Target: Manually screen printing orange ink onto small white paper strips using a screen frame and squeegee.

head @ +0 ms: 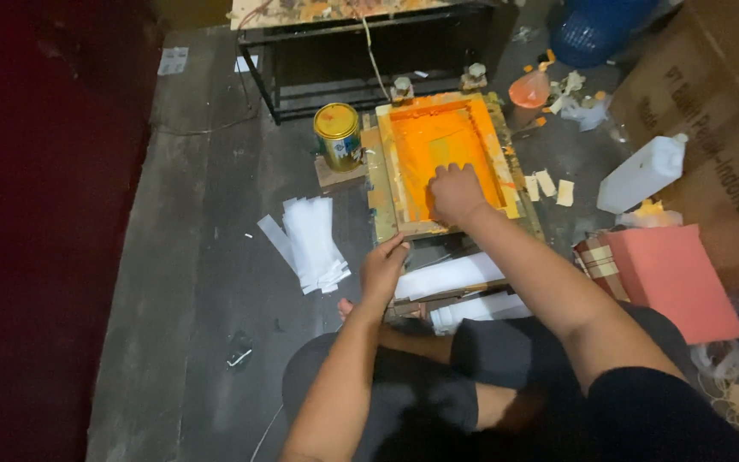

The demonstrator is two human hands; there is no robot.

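Orange-inked printing screen [443, 162] in its wooden frame lies on the floor [215, 282] straight ahead, long axis running away from the person; right hand [455, 192] clenched inside it at the near edge, left hand [384, 268] gripping the frame's near-left corner.

Right hand [455, 192] fisted inside orange-inked screen-printing frame [404, 154] on floor [207, 282]. Left hand [384, 269] grips frame's near edge. Yellow paint can [338, 135] just beside frame (lid on); white paper strips [311, 244] left.
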